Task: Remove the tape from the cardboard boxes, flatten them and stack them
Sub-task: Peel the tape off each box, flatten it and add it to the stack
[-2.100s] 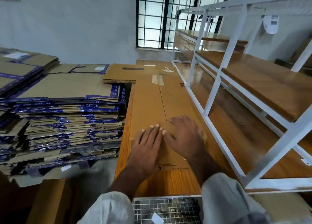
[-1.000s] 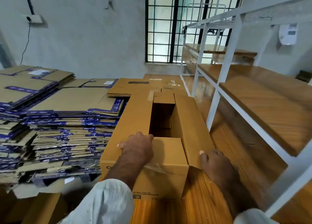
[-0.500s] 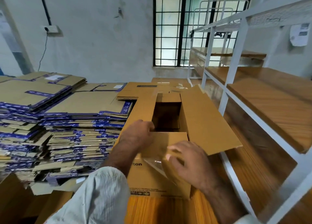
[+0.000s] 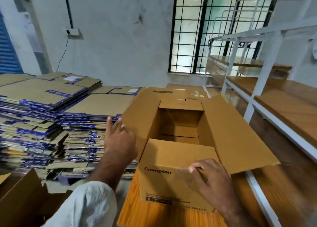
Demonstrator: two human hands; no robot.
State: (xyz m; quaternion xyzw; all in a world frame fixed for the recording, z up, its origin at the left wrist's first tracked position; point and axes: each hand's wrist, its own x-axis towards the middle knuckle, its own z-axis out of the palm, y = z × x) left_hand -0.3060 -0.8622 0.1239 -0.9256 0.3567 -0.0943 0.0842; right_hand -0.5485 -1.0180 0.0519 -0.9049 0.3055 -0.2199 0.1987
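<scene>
A brown cardboard box [image 4: 164, 182] marked "Crompton" stands open on a wooden table [image 4: 147, 213], its flaps spread and its inside bare. My right hand [image 4: 211, 180] grips the near flap at its fold, fingers curled over the edge. Beside the box's left flap [image 4: 139, 124] my left hand [image 4: 120, 139] is raised with fingers apart, holding nothing. To the left lie tall stacks of flattened boxes [image 4: 51, 120] with blue tape. More flattened brown boxes [image 4: 180, 91] lie behind the open one.
A white metal rack with wooden shelves [image 4: 267, 96] runs along the right side, close to the box's right flap. A barred window [image 4: 205, 29] is in the far wall. Loose cardboard pieces [image 4: 22, 194] lie low at the left.
The box went from lying flat under both hands to standing open. The left flap has swung outward, my left hand has come off the near flap, and my right hand now grips it.
</scene>
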